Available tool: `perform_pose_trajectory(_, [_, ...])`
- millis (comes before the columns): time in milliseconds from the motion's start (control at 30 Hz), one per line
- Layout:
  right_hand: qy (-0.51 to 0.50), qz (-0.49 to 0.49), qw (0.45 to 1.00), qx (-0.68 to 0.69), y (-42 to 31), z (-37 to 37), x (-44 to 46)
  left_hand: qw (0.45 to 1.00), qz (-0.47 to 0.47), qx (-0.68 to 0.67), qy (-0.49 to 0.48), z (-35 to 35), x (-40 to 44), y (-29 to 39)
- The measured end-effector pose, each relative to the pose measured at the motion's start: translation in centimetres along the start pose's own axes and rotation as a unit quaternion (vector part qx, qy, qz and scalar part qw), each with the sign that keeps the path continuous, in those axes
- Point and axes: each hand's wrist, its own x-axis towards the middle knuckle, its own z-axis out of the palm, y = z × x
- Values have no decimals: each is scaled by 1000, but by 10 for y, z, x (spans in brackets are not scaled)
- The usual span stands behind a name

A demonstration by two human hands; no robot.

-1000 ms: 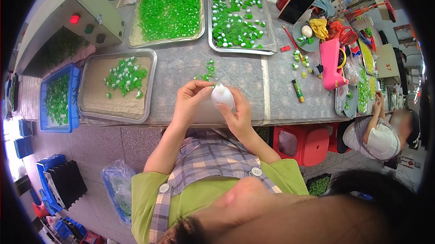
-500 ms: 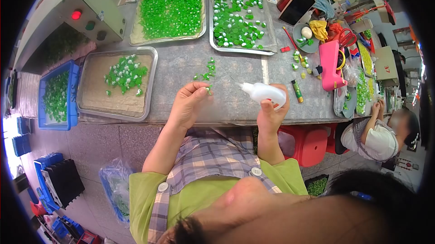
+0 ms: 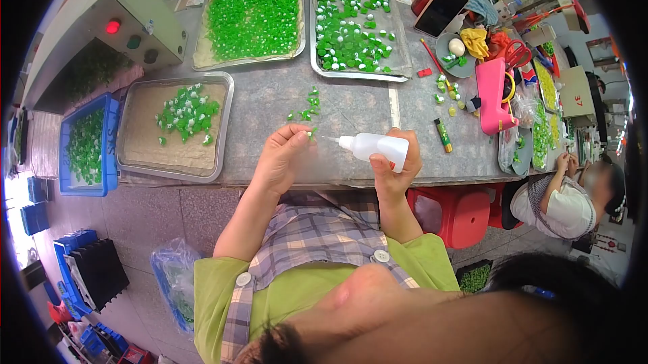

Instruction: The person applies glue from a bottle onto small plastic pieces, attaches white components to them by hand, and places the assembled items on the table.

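Between thumb and finger, my left hand (image 3: 286, 151) pinches a small green piece (image 3: 311, 133) with a pale spot. My right hand (image 3: 397, 165) is wrapped round a white squeeze bottle (image 3: 368, 146), tilted sideways. The bottle's thin nozzle points left and its tip is close to the green piece; whether they touch I cannot tell. Just beyond my left hand, several loose green pieces (image 3: 313, 102) lie on the grey table (image 3: 270, 87). A metal tray (image 3: 228, 111) holding green-and-white pieces (image 3: 189, 109) stands to the left of that hand.
Two more trays, one of green pieces (image 3: 253, 16) and one of green-and-white pieces (image 3: 354, 33), stand at the back. Left are a blue bin (image 3: 111, 141) and a machine with a red light (image 3: 113, 27). Right are a glue stick (image 3: 443, 136), a pink tape dispenser (image 3: 494, 97) and another person (image 3: 563, 198).
My right hand has moved left with the squeeze bottle, bringing its nozzle to the green piece. The bottle lies at a slightly different tilt. My left hand has barely moved.
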Motion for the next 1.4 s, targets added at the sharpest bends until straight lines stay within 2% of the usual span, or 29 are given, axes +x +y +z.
perform_pose_trajectory(333, [-5, -7, 1000, -22, -2, 3, 2, 1000, -4, -8, -4, -1, 0, -1])
perform_pose_trajectory(400, [-6, 37, 999, -6, -3, 4, -1, 1000, -4, -6, -3, -1, 0, -1])
perform_pose_trajectory(600, [-10, 44, 999, -5, -3, 3, -1, 1000, -6, -7, 1, -1, 0, -1])
perform_pose_trajectory(700, [-10, 11, 1000, -19, 0, 2, 1, 1000, -5, -7, -1, -1, 0, -1])
perform_pose_trajectory(1100, [-30, 16, 999, -32, 0, 0, -1, 1000, 10, 8, 12, 0, 0, -2])
perform_pose_trajectory(1333, [-12, 13, 999, -28, 0, -1, -1, 999, 20, 20, 16, 0, 0, -2])
perform_pose_trajectory(1400, [11, 17, 1000, 15, 1, -2, -2, 999, 21, 19, 18, 2, -1, -1])
